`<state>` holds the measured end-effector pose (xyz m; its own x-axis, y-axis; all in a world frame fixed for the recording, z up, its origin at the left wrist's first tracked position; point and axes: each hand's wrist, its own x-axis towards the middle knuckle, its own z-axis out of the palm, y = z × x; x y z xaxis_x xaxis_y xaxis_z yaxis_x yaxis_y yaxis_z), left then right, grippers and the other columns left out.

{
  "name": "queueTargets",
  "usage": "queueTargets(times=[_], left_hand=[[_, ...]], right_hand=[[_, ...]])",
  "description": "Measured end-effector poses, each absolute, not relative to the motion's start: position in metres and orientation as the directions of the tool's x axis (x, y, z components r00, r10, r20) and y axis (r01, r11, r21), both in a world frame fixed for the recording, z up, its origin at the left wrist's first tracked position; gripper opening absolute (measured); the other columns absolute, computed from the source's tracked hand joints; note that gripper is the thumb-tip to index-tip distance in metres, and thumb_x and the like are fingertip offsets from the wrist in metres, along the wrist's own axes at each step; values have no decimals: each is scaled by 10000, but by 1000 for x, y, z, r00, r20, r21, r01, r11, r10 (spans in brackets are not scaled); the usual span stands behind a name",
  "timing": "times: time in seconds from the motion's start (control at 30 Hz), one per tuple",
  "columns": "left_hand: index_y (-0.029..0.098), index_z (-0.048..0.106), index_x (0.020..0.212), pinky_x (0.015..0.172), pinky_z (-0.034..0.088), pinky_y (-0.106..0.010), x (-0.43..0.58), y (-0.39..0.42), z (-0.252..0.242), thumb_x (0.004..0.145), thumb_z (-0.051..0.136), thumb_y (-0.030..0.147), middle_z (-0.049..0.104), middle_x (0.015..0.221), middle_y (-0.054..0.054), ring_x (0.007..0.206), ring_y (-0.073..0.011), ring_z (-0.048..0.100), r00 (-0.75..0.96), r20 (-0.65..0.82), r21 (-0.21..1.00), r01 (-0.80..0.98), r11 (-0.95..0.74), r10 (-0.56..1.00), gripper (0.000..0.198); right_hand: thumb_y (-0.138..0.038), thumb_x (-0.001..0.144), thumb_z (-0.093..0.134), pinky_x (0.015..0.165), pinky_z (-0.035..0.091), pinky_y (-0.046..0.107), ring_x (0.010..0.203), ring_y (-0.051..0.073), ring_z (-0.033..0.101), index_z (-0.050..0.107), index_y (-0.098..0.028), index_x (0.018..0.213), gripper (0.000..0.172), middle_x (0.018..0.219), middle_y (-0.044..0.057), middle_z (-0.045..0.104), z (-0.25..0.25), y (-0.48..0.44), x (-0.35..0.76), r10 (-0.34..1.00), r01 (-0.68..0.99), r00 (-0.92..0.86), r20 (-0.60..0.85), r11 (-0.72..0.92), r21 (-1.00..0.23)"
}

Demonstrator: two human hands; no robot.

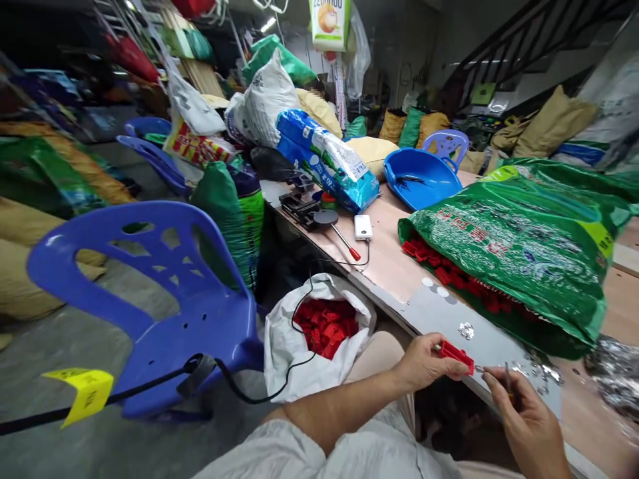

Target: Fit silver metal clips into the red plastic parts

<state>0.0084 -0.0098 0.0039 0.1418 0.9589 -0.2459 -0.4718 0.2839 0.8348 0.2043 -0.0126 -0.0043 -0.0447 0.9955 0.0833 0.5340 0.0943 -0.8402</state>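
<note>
A white woven sack [287, 352] of red plastic pieces stands left of the left hand [424, 362], whose fingers [446, 368] pinch a flat red rectangular plastic piece [456, 356], its long axis slanting down rightward, the left hand holding it and the right hand [526, 426] just beyond its end, fingers [494, 378] pressed together, pinching a thin dark rod [508, 379]

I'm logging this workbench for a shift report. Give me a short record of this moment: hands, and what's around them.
left hand: holds red plastic piece
right hand: pinches thin dark tool
table: silver scraps, green sack, blue dustpan
beside knee: white sack of red pieces
</note>
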Motion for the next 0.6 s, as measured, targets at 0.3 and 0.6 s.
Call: queueTargets(times=[0.3,0.6], left_hand=[[141,714,977,643,538,-286,8,-14,0,500,869,490,702,786,-45,648,-149,626,79,-142,954,-255,157,987,611],[187,742,913,746,490,-261,6,-13,2,550,847,525,713,815,-37,747,-171,629,-31,81,975,209,-73,996,507]], right_hand=[[-675,760,573,541,480,225,636,174,628,686,-222,974,514,800,20,713,-5,-13,208,1000,642,-4,8,9,-766],[-672,748,589,542,503,228,686,201,684,711,-240,938,488,868,33,751,4,-14,209,991,721,73,109,23,-692]])
